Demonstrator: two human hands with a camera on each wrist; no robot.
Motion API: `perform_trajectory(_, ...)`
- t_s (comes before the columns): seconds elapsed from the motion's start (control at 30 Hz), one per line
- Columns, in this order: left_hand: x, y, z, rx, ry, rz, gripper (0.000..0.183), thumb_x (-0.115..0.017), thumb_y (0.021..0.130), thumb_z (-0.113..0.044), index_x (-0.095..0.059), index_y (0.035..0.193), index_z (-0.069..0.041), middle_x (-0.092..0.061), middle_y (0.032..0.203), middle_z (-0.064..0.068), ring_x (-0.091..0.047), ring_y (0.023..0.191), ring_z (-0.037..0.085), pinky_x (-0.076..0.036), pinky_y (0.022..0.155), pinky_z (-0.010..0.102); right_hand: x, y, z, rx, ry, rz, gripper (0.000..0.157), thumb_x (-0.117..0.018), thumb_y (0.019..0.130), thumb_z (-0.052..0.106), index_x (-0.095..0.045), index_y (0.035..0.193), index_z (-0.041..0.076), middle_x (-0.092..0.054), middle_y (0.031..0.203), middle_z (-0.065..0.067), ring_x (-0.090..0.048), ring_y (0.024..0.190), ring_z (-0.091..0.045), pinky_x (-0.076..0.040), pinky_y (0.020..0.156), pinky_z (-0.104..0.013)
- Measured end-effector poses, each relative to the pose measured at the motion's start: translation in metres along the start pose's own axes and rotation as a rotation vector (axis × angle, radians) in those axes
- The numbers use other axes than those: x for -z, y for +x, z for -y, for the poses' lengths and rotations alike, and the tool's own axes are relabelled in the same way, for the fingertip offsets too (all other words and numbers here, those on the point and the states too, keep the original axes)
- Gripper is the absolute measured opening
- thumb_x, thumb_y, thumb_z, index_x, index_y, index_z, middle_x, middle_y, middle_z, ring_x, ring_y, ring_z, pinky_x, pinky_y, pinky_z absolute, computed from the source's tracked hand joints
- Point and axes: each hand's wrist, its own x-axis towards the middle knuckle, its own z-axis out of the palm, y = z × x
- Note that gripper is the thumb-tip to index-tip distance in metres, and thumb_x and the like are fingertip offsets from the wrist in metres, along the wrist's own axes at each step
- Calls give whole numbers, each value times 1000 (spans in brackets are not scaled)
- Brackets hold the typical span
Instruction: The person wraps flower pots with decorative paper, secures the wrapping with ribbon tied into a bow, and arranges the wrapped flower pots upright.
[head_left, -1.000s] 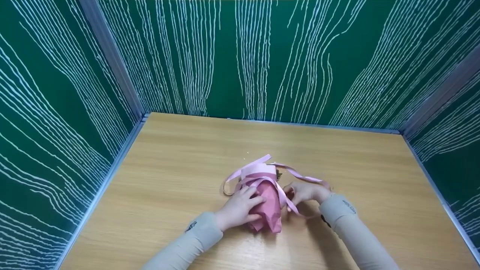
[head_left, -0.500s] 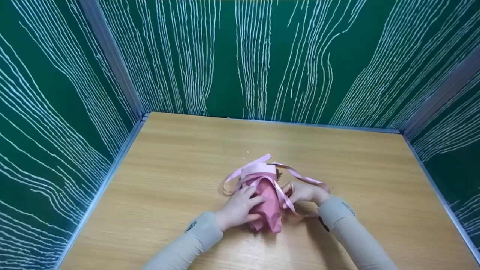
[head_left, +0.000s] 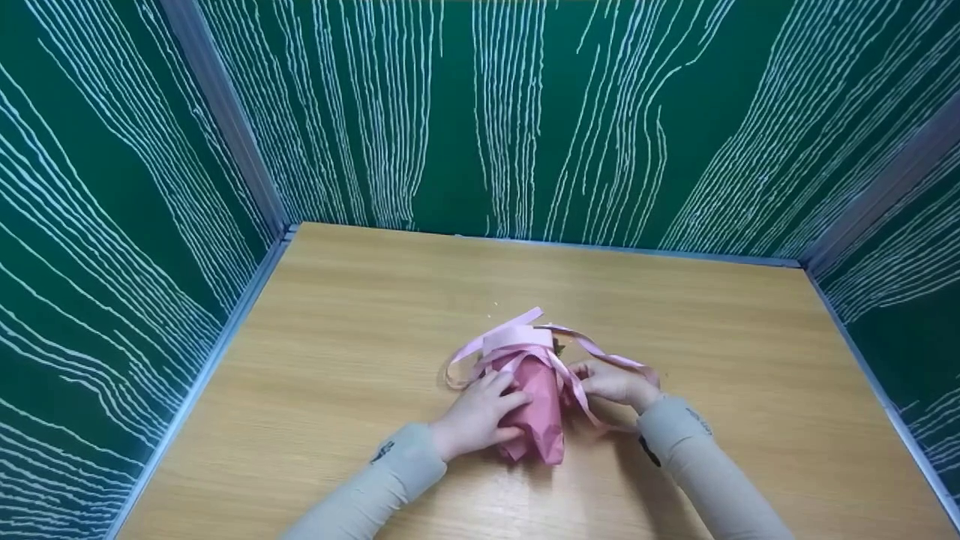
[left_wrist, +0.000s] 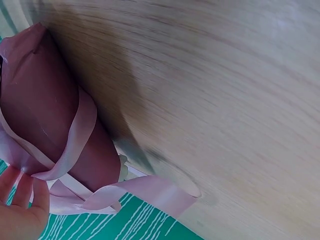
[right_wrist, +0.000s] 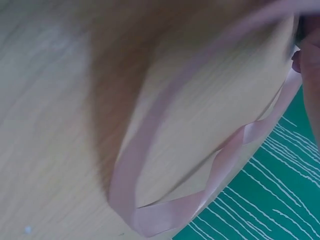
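Observation:
A bundle wrapped in pink paper (head_left: 538, 390) lies on the table, its crumpled end towards the person. Around its far part runs a pale pink ribbon (head_left: 577, 390), tied with loose loops and long tails. My left hand (head_left: 480, 412) rests on the bundle's left side, fingers spread over the paper. In the left wrist view its fingertips (left_wrist: 40, 192) touch the ribbon. At the bundle's right side is my right hand (head_left: 611, 381), fingers bent in beside a ribbon tail; I cannot tell what they hold. A dark green leafy bit (head_left: 559, 347) shows at the bundle's far right.
The wooden table (head_left: 360, 322) is bounded by green panels (head_left: 450, 150) with white wavy lines, set in metal framing. A few tiny white specks lie beyond the bundle. One ribbon tail curls over the table under the right wrist.
My right hand's fingers have moved in behind the hanging ribbon tail, closer against the bundle, and the tail has shifted. The left hand and bundle stay in place.

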Motion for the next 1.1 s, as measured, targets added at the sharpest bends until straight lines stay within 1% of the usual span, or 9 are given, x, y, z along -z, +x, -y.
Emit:
perform_trajectory(0.07,0,0,0,-3,-1,-4,46,-72,80,-38,-61,121,-18,-51,115,6,-49,107,21,-41,99,35,0,-1,1,-42,-66,-48,26,-56,87,9,-60,103,-11,-65,94,-7,-61,89,-15,-48,83,-22)
perform_trajectory(0.17,0,0,0,-1,-6,-5,46,-72,80,-38,-61,120,-18,-51,117,7,-49,107,21,-41,98,35,2,-3,3,-130,-173,-108,25,-58,87,21,-63,101,1,-64,96,-4,-59,92,-15,-46,87,-25)
perform_trajectory(0.27,1,0,0,5,-13,3,46,-71,80,-38,-61,121,-18,-52,118,7,-49,107,21,-42,98,35,4,-4,4,-168,-150,-112,18,-60,84,23,-61,91,6,-59,86,1,-56,85,-10,-47,84,-25)
perform_trajectory(0.4,1,0,-1,20,-22,26,47,-70,81,-39,-60,123,-18,-53,121,8,-49,112,23,-40,102,36,10,-4,2,-126,-14,-52,11,-52,85,12,-59,82,3,-57,78,5,-54,75,-5,-48,75,-21)
perform_trajectory(0.53,1,-1,-1,34,-21,41,47,-70,82,-39,-60,123,-19,-53,123,8,-48,116,24,-39,104,38,15,-5,-3,-104,165,7,28,-32,91,8,-59,83,4,-61,78,6,-56,74,-6,-45,71,-21)
perform_trajectory(0.63,1,-1,-1,39,-14,42,45,-70,82,-38,-60,122,-19,-53,122,7,-48,117,24,-38,105,38,17,-5,-6,-101,283,28,34,-27,92,5,-60,87,8,-65,81,4,-58,77,-7,-46,73,-20)
perform_trajectory(0.7,2,-1,-2,42,-9,47,44,-69,82,-39,-61,121,-19,-54,122,6,-48,119,25,-37,106,39,17,-4,-8,-100,293,24,30,-33,91,2,-62,85,8,-66,79,3,-57,72,-6,-47,69,-18)
perform_trajectory(0.9,3,0,-2,44,2,55,45,-69,82,-40,-61,121,-19,-54,123,7,-48,120,24,-37,107,39,16,-3,-11,-99,96,19,14,-58,83,-2,-69,87,6,-61,69,11,-50,60,0,-42,58,-15)
perform_trajectory(1.1,2,0,-2,41,-1,53,45,-69,82,-39,-61,122,-19,-53,120,6,-49,113,22,-39,103,36,15,1,-13,-60,82,138,14,-64,80,-1,-69,88,8,-64,73,14,-52,66,0,-44,64,-16)
